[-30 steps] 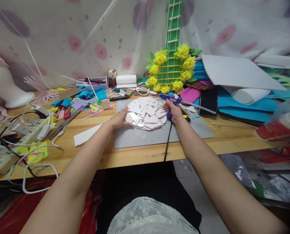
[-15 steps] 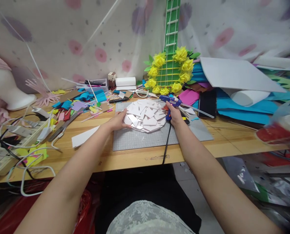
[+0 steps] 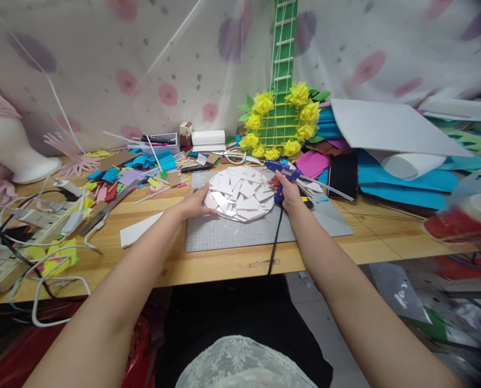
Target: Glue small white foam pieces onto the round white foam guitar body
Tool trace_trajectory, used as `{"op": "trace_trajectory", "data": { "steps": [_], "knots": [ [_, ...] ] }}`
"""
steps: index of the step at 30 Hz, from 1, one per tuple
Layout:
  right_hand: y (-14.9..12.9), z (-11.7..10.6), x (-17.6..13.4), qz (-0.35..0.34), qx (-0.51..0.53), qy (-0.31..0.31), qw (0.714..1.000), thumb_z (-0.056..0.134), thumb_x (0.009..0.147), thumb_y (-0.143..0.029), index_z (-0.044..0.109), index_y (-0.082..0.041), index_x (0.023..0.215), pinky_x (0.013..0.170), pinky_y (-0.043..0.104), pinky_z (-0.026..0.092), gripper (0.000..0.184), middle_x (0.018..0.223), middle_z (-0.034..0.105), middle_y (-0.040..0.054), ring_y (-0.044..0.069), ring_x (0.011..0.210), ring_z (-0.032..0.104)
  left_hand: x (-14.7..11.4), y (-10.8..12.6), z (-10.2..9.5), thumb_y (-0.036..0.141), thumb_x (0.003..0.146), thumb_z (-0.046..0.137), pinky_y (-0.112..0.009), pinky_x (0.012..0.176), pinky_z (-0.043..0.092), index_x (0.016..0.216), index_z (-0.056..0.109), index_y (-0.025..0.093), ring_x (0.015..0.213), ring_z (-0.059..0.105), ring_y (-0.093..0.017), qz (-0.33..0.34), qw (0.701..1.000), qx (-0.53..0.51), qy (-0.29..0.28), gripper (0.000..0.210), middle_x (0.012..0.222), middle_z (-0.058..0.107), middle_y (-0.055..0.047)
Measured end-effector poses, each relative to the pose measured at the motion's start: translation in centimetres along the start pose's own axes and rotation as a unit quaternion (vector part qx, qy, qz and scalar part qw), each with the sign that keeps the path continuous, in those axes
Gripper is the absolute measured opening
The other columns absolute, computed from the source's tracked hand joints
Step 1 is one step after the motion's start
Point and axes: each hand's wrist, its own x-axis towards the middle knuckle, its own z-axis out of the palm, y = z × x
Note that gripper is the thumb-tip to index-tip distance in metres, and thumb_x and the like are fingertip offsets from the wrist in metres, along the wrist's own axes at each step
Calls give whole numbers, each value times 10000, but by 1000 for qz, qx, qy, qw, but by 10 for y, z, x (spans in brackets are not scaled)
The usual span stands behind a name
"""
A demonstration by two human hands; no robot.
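Note:
A round white disc (image 3: 240,193), covered with overlapping angular pieces of white card, rests on the grey cutting mat (image 3: 224,237). My left hand (image 3: 200,201) grips its left rim, thumb at the near side and fingers along the edge. In my right hand (image 3: 287,191) is a blue hot glue gun (image 3: 283,169), its nozzle pointing left over the disc's far right edge. A clear glue stick (image 3: 333,189) sticks out of its back, and a black cord (image 3: 276,237) runs down over the table edge. Fingers of that hand also reach the disc's right rim.
Scissors (image 3: 236,156) and colourful paper scraps (image 3: 143,159) lie behind. A green paper guitar with yellow flowers (image 3: 283,121) stands at the back. Stacked sheets (image 3: 402,129) and a red cup (image 3: 452,218) are right; power strips with cables (image 3: 34,226) are left. A white strip (image 3: 139,230) lies near my left forearm.
The view has shifted very slightly. Both hands, the disc and the glue gun keep nearly the same places, with my left hand still at the rim.

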Motion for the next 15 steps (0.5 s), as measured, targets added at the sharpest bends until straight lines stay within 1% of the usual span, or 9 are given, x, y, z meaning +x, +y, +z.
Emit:
{"op": "trace_trajectory", "data": {
  "steps": [2, 3, 6, 8, 11, 15],
  "knots": [
    [0, 1, 0, -5, -5, 11, 1000, 720, 564, -526, 565, -177, 610, 365, 206, 314, 385, 554, 604, -16, 52, 396, 407, 0, 1, -1, 629, 551, 676, -436, 1080, 216, 1464, 160, 159, 1340, 222, -367, 0, 1000, -1, 0, 1150, 1504, 238, -142],
    [1, 1, 1, -12, -9, 28, 999, 707, 576, -532, 557, -181, 611, 366, 210, 322, 384, 560, 607, -15, 54, 392, 408, 0, 1, -2, 627, 549, 680, -441, 1075, 222, 1464, 161, 152, 1334, 231, -371, 0, 1000, -1, 2, 1154, 1499, 246, -149],
    [6, 3, 3, -42, -24, 119, 992, 666, 617, -532, 540, -195, 626, 370, 222, 346, 360, 575, 617, -15, 71, 392, 439, -1, 1, -1, 631, 552, 676, -457, 1063, 237, 1466, 151, 139, 1315, 258, -382, 0, 1000, 6, 9, 1163, 1487, 266, -163],
    [10, 3, 6, -46, -46, 157, 985, 664, 624, -505, 549, -198, 638, 384, 224, 372, 329, 574, 621, -13, 92, 429, 497, 0, -1, 0, 642, 554, 669, -460, 1063, 235, 1467, 145, 137, 1309, 261, -386, 2, 1000, 10, 11, 1167, 1488, 265, -161],
    [14, 1, 9, -25, -73, 150, 986, 686, 613, -462, 577, -192, 646, 420, 224, 418, 293, 574, 628, -6, 122, 505, 573, 0, -3, 2, 640, 558, 667, -452, 1061, 240, 1467, 142, 146, 1308, 263, -382, 3, 1000, 8, 17, 1161, 1485, 275, -155],
    [14, -1, 9, -9, -84, 136, 987, 684, 626, -442, 590, -190, 639, 432, 227, 441, 269, 568, 630, -2, 131, 520, 587, -3, -2, 4, 642, 573, 659, -435, 1052, 255, 1466, 141, 175, 1313, 271, -361, 7, 999, -3, 34, 1133, 1478, 294, -147]
  ]
}}
